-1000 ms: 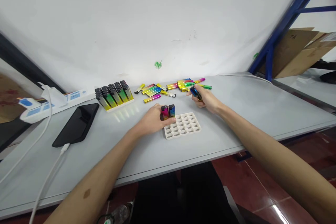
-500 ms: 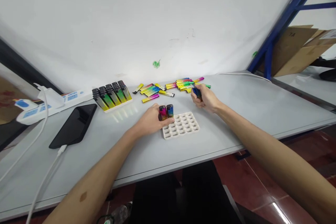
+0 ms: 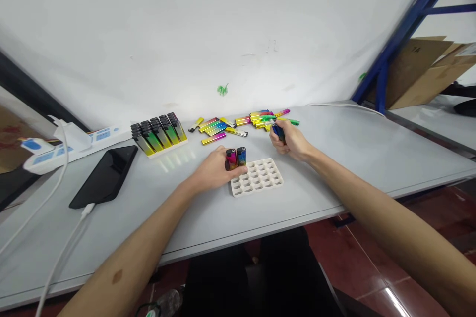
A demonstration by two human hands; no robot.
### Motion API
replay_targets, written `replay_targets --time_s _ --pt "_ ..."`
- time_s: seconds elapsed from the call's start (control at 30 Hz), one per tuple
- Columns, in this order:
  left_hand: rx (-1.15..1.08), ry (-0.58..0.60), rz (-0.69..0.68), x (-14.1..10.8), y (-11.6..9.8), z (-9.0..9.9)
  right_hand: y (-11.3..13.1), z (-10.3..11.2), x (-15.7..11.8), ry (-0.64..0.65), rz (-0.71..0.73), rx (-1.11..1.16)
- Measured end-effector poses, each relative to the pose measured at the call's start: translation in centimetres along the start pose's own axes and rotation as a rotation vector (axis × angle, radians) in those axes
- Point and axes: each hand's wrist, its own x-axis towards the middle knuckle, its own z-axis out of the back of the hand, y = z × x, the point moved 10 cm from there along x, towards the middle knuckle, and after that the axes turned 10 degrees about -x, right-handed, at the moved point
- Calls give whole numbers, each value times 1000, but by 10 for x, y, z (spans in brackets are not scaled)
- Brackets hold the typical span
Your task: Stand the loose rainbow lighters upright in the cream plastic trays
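Note:
Two upright lighters, a pink one (image 3: 231, 158) and a blue one (image 3: 241, 157), stand side by side at the back left of a white tray (image 3: 277, 179) with rows of slots. My left hand (image 3: 215, 171) is closed around them, its thumb across their front. My right hand (image 3: 290, 138) is closed on a dark blue lighter (image 3: 278, 132), just behind and right of the tray. Beyond my right hand lies a pile of shiny multicoloured lighters (image 3: 260, 118). More loose lighters (image 3: 215, 129) lie to the left of that pile.
A second tray (image 3: 169, 148) full of upright green-yellow lighters stands at the back left. Further left are a black phone (image 3: 106, 176) on a white cable (image 3: 70, 237) and a white power strip (image 3: 113, 133). A white wall (image 3: 230, 34) rises behind the table; cardboard boxes (image 3: 420, 69) stand far right.
Almost nothing differs: both hands hold the same lighters in nearly the same places, and the view has shifted very slightly.

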Motion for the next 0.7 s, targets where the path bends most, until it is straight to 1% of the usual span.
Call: replay_targets --time_s 0.17,0.33,0.43,0.6,0.7 --pt "-23 -7 -13 -1 -2 1 2 -1 0 -15 26 -27" --pt "-24 -10 -23 0 -2 1 9 -5 0 -11 130 -35" --pt "-34 -6 -30 0 -2 0 12 -7 0 -8 153 -4" --pt "-50 -4 -38 0 -2 0 21 -17 -8 51 200 -131" --pt "-54 -6 -37 0 -3 0 22 -25 -12 103 172 -81"
